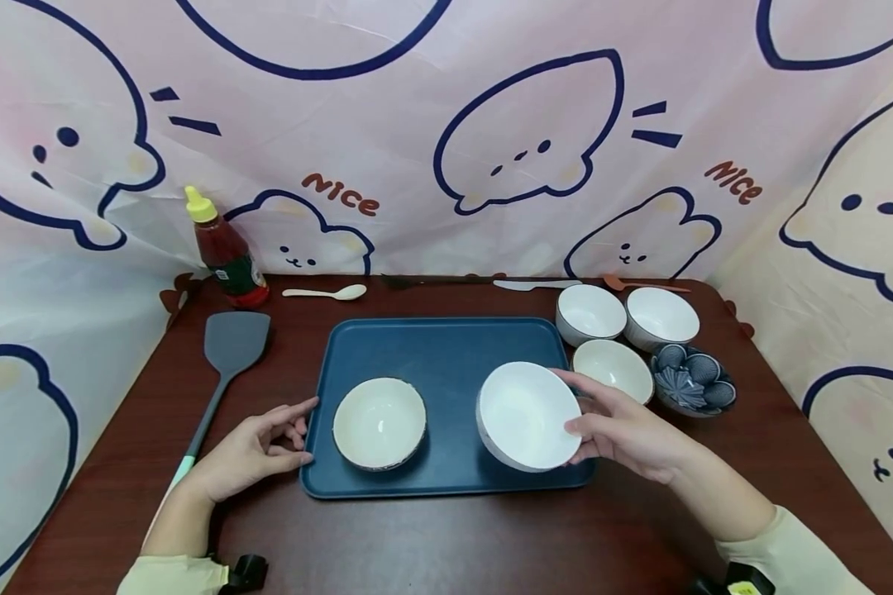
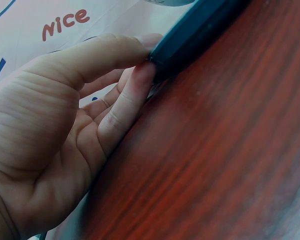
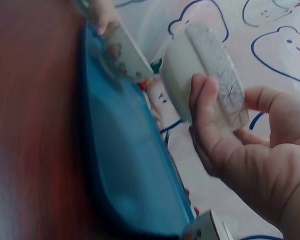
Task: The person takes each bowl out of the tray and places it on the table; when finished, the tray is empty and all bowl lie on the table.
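A blue tray [image 1: 446,355] lies on the brown table, with a cream-lined bowl [image 1: 379,423] standing on its left half. My left hand [image 1: 249,450] pinches the tray's left edge; in the left wrist view, thumb and finger of the left hand [image 2: 75,115] meet at the tray's rim [image 2: 190,37]. Over the right part of the tray, my right hand [image 1: 628,430] grips a white bowl [image 1: 528,417] by its right side. The right wrist view has this bowl [image 3: 205,75] raised above the tray [image 3: 125,145], the right hand's [image 3: 255,145] fingers around it, its outside patterned with branch-like lines.
Right of the tray stand several bowls, among them a white bowl [image 1: 662,316] and a dark patterned bowl [image 1: 692,382]. A spatula [image 1: 234,343] and a red sauce bottle [image 1: 231,256] are at left. A white spoon [image 1: 326,292] and a knife [image 1: 536,285] lie along the back.
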Demonstrator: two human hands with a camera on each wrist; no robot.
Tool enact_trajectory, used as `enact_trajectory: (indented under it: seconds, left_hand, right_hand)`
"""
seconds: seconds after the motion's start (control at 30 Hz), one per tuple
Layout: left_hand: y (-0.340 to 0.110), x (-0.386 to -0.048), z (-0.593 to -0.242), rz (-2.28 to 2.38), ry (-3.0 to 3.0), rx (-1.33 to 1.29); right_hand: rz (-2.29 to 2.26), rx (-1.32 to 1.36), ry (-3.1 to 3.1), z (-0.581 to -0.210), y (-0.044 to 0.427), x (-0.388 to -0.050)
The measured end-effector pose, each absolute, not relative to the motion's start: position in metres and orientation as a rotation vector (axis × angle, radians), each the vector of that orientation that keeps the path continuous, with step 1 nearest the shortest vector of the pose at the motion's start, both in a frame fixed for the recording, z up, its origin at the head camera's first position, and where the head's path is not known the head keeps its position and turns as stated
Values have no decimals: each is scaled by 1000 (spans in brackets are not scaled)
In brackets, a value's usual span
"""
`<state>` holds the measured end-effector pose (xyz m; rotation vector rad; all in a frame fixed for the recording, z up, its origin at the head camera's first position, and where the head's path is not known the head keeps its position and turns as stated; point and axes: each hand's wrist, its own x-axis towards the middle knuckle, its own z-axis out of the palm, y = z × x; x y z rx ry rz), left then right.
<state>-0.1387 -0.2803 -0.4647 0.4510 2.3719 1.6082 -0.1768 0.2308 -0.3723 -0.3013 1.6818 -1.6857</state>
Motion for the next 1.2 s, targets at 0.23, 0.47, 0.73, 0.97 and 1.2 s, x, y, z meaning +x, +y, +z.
enact_trajectory:
  seconds: [0.23,0.47,0.73,0.97,1.2]
  left_hand:
    - [-280,-139,-463,1613,2376,484]
    - [-279,-137,-462,1618,2368,500]
    - [-279,-137,-465,1605,2388,485]
    - [-279,-137,-464,1606,2399,516]
    - [-279,-138,-464,1603,2394,529]
  right_hand:
    - [-1689,-414,1629,-378,261,-170]
    - [-1658,-445,1594,-384,294,-164]
    - [-1572,-399,1666,-386,336,-163]
    - [-1573,-453,1645,-394,356,-162]
    - [-1549,-443,1661,-399,367,-161]
